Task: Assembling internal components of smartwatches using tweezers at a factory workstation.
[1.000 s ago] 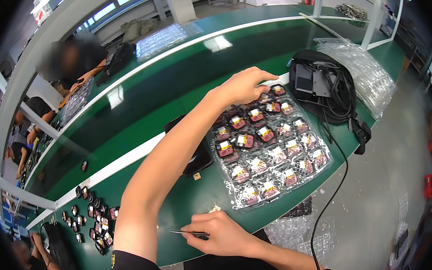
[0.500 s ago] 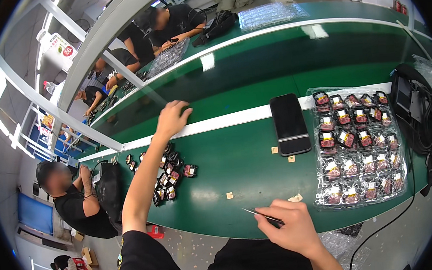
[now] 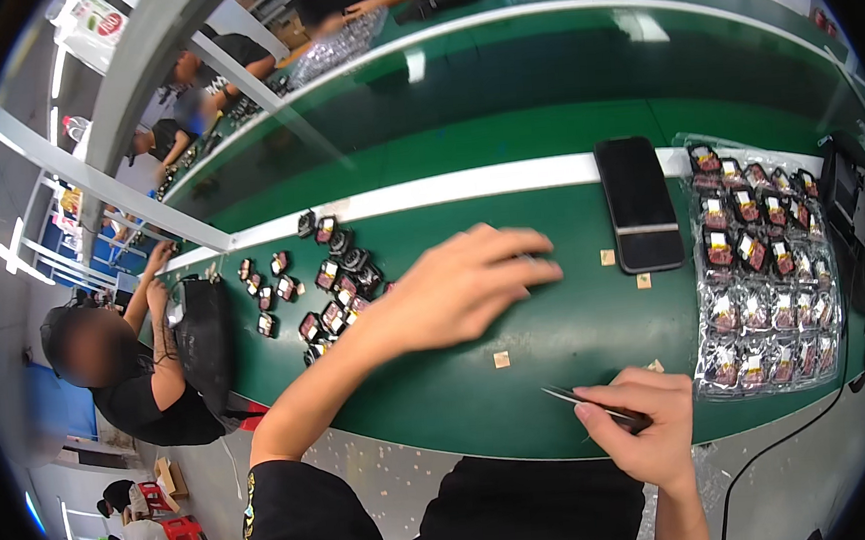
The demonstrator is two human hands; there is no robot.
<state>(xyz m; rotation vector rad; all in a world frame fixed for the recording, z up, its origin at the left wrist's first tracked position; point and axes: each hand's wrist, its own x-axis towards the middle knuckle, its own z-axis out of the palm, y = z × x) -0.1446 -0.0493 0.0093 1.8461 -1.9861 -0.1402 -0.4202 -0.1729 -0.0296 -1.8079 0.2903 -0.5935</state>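
Note:
My left hand (image 3: 478,282) hovers over the middle of the green table, palm down, its fingers stretched out and apart; I make out nothing held in it. Near the front edge, my right hand (image 3: 654,420) is closed around dark tweezers (image 3: 611,410), whose thin tips point to the left. Beyond my left forearm lies a loose cluster of small black devices with printed faces (image 3: 329,275), partly hidden by the arm. To the right, a clear plastic blister tray (image 3: 701,352) holds rows of similar devices. A small tan square (image 3: 502,359) lies between my hands.
A black phone (image 3: 641,205) lies left of the tray, with small tan squares (image 3: 608,257) near it. Black bag and cable (image 3: 856,230) sit at the far right. A white rail (image 3: 516,176) borders the back. A seated co-worker (image 3: 134,381) is at the left beside a dark bag (image 3: 204,331).
My left hand has come from the back rail rightward and nearer, over the table's middle. My right hand keeps the tweezers. The view has shifted, showing more of the device cluster.

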